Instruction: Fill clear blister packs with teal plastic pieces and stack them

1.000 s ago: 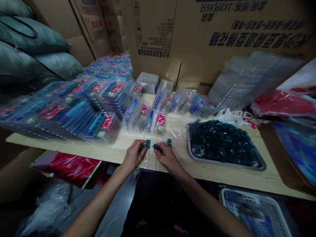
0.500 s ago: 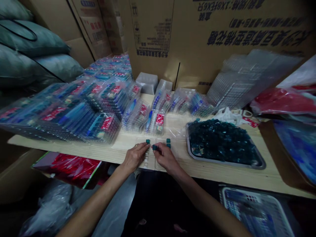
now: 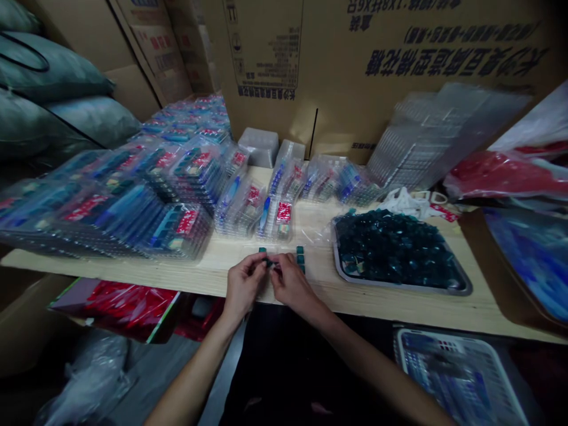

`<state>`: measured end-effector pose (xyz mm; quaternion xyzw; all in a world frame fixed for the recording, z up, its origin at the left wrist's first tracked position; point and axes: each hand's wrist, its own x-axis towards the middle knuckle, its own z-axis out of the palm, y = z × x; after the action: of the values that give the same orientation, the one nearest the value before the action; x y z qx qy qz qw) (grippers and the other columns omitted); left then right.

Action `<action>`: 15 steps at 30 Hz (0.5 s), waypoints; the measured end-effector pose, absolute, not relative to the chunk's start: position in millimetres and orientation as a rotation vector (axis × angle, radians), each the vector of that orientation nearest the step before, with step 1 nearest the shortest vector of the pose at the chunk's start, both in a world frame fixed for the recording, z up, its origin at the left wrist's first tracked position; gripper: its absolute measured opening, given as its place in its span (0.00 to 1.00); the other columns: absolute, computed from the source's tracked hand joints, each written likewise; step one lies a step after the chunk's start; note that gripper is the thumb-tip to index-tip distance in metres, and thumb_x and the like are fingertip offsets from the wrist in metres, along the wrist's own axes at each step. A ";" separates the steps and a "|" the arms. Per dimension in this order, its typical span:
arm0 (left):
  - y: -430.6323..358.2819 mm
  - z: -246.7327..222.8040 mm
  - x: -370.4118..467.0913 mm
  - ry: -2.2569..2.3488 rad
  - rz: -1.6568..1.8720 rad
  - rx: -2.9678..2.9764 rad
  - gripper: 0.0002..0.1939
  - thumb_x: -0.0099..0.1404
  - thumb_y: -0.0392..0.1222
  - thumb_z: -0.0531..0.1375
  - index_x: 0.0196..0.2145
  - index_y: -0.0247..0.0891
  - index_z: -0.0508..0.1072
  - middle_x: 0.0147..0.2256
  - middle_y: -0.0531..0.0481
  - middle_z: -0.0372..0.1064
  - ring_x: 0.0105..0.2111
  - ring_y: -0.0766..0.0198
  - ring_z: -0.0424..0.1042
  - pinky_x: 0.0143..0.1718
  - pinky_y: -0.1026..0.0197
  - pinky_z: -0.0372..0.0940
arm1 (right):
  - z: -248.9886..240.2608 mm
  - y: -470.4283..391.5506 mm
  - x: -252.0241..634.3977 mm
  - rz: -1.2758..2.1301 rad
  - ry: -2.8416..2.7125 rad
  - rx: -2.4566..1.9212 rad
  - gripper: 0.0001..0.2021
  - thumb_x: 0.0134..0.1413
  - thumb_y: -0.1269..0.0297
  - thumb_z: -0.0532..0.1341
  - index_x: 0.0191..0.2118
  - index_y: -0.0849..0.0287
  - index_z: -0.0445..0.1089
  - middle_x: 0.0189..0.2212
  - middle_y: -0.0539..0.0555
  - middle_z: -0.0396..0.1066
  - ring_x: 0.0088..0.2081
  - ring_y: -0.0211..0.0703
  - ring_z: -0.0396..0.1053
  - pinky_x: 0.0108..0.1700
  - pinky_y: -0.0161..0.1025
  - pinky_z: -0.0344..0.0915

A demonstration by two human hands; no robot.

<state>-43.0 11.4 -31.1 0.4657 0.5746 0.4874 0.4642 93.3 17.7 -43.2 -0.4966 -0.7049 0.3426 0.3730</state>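
My left hand and my right hand meet over a clear plastic tray at the table's front edge. Between their fingertips is a small dark green wrapped piece, pinched from both sides. Just beyond the left fingers sits another dark green square piece. A short column of green pieces lies beside the right fingers. Most of the tray is hidden under my hands. To the right, a grey-rimmed tray holds a heap of the same dark green wrapped pieces.
Stacks of filled clear packs cover the table's left side. More filled packs stand ahead. Nested empty clear trays lean against a large carton. A box of blue packets stands at right; a white basket is below.
My right hand has moved left with the green piece, and my left fingers have come in to meet it. The camera view has shifted slightly.
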 end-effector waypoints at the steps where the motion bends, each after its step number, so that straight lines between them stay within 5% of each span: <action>1: 12.2 -32.4 -44.8 1.384 1.212 1.081 0.21 0.56 0.47 0.67 0.46 0.34 0.76 0.36 0.46 0.77 0.34 0.62 0.75 0.37 0.61 0.69 | -42.9 18.7 94.6 0.899 -1.806 -1.263 0.14 0.53 0.75 0.55 0.46 0.61 0.66 0.42 0.59 0.65 0.42 0.47 0.67 0.47 0.46 0.67; 10: 11.0 -33.6 -57.3 1.303 1.356 0.954 0.22 0.52 0.45 0.70 0.45 0.35 0.76 0.39 0.46 0.77 0.38 0.64 0.75 0.43 0.61 0.67 | -46.8 22.1 94.0 1.009 -1.724 -1.164 0.17 0.52 0.79 0.53 0.44 0.58 0.71 0.39 0.56 0.69 0.40 0.43 0.70 0.45 0.41 0.68; 15: 6.0 -27.8 -81.7 1.336 1.261 1.073 0.17 0.59 0.47 0.66 0.44 0.36 0.78 0.37 0.45 0.76 0.38 0.61 0.75 0.44 0.58 0.68 | -41.5 17.8 103.5 0.999 -1.701 -1.157 0.16 0.55 0.77 0.53 0.45 0.58 0.71 0.39 0.56 0.69 0.38 0.42 0.70 0.42 0.41 0.68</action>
<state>-81.7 6.0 -27.8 0.4410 0.5489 0.5181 0.4856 103.5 17.8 -41.5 -0.4603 -0.6770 0.3975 0.4144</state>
